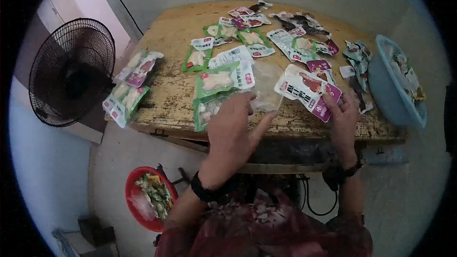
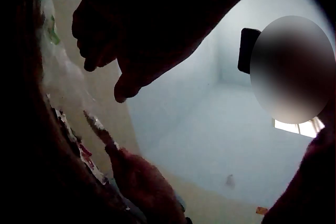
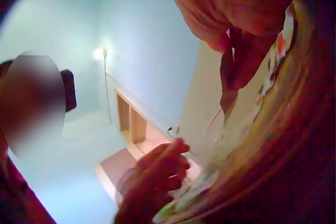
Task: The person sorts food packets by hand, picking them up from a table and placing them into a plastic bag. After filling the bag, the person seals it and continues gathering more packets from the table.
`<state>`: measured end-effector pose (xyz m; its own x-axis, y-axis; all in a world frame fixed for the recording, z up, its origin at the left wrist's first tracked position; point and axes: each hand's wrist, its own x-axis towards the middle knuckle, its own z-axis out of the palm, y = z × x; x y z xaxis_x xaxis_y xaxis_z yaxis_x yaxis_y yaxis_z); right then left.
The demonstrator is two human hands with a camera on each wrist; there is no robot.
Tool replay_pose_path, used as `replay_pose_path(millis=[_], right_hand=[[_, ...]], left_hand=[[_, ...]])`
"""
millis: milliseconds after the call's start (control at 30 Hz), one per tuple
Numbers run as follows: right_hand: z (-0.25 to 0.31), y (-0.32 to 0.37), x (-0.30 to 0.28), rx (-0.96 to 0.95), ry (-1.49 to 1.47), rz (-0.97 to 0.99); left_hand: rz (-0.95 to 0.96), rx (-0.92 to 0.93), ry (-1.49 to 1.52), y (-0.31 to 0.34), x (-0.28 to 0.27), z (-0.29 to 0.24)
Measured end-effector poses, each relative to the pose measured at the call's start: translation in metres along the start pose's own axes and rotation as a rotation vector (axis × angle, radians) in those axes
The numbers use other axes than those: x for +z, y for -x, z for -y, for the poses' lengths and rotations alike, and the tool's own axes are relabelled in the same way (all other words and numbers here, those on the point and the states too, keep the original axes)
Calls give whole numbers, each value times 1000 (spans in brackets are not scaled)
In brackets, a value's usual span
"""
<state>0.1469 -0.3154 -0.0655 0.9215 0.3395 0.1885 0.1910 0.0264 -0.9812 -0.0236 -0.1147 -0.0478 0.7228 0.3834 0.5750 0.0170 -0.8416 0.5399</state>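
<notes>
In the head view my right hand (image 1: 343, 116) pinches a white and purple food packet (image 1: 308, 90) by its lower right corner, thumb on top. The packet is tilted above the table, its printed face up. My left hand (image 1: 233, 126) is over the front of the table, thumb stretched out toward the right and fingers loosely bent, with nothing in it. Beyond it lie a clear plastic bag (image 1: 267, 85) and green-edged packets (image 1: 216, 80) of pale food. In the left wrist view the left hand (image 2: 115, 35) appears as a dark outline.
More packets (image 1: 254, 38) are scattered across the worn yellow wooden table (image 1: 171, 24). A stack of packets (image 1: 138, 69) sits at its left edge, near a black fan (image 1: 71, 71). At right stands a blue basin (image 1: 390, 85) with packets. A red basin (image 1: 129, 192) is on the floor.
</notes>
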Motion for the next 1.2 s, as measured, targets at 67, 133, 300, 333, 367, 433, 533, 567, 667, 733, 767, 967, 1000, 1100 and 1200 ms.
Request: replay_pose_path(millis=[67, 133, 300, 333, 367, 433, 533, 567, 667, 733, 767, 967, 1000, 1100, 1200], right_hand=[[3, 2, 12, 98, -201, 52], [-1, 2, 18, 97, -189, 106], [8, 14, 18, 136, -111, 225], [8, 14, 18, 122, -97, 228], [9, 15, 18, 126, -109, 223], [10, 15, 23, 133, -134, 225], [14, 15, 33, 171, -163, 268], [15, 15, 36, 170, -175, 300], [18, 10, 46, 158, -152, 406], [19, 6, 51, 149, -57, 487], [20, 3, 52, 187, -86, 562], [-7, 1, 67, 247, -214, 631], [-5, -4, 70, 190, -155, 716], [8, -10, 75, 68, 200, 810], [10, -18, 75, -63, 310, 813]], left_hand=[[-19, 36, -72, -8, 5, -5], [-16, 59, -123, -13, 6, -8], [112, 26, -26, -14, 13, 3], [109, 30, -37, -14, 13, 3], [105, 33, -49, -14, 11, 1], [97, 55, -76, -12, 7, -5], [94, 97, -111, -11, 9, -20], [96, 100, -115, -11, 10, -22], [66, 136, -111, -11, 14, -27], [56, 155, -102, -10, 15, -30], [61, 158, -97, -9, 17, -31], [76, 191, -13, -9, 22, -34], [79, 185, -20, -10, 22, -33], [116, 115, 33, -15, 20, -29], [27, 271, 49, -13, 7, -28]])
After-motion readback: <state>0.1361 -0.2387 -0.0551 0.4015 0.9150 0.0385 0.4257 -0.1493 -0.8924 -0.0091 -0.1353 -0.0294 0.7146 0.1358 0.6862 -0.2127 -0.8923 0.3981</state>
